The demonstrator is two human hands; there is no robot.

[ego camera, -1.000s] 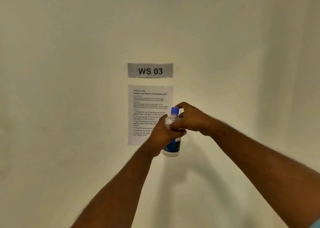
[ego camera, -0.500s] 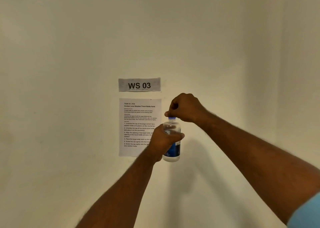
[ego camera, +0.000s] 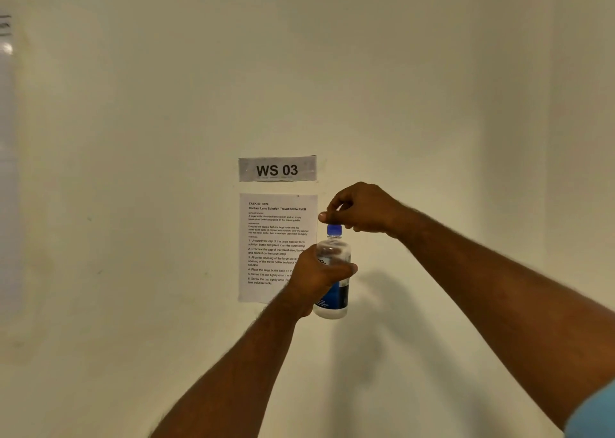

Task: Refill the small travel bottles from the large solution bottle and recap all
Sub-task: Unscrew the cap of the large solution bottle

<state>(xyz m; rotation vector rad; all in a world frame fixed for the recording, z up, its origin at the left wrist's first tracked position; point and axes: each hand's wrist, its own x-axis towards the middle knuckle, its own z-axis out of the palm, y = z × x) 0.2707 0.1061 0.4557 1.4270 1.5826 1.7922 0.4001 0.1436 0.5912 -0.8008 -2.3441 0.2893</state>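
The person holds a clear bottle [ego camera: 334, 271] up in the air in front of a pale wall [ego camera: 133, 138]. It has a blue and black label low down and a blue cap [ego camera: 334, 230] on top. It looks like the large solution bottle, but I cannot be sure, because no other bottle is in view to match it with.

The left hand [ego camera: 319, 279] is wrapped tight around the middle of the bottle and keeps it standing up straight. The right hand [ego camera: 361, 209] sits just over the cap. Its fingertips [ego camera: 324, 217] are pinched together just above the cap, beside its top. I cannot tell if they truly hold the cap or only touch it.

Behind the hands, a sign that says WS 03 [ego camera: 277, 168] and a paper with the steps [ego camera: 273, 231] are stuck on the wall. No table shows here.

I think the step is turning the cap. To do it well, the left hand should squeeze only a little, so nothing squirts out of the soft sides. The bottle should stay straight up. The right hand should pinch the cap on both sides and turn in small twists. It may be safer to bring the bottle down low, so a dropped cap does not roll away.
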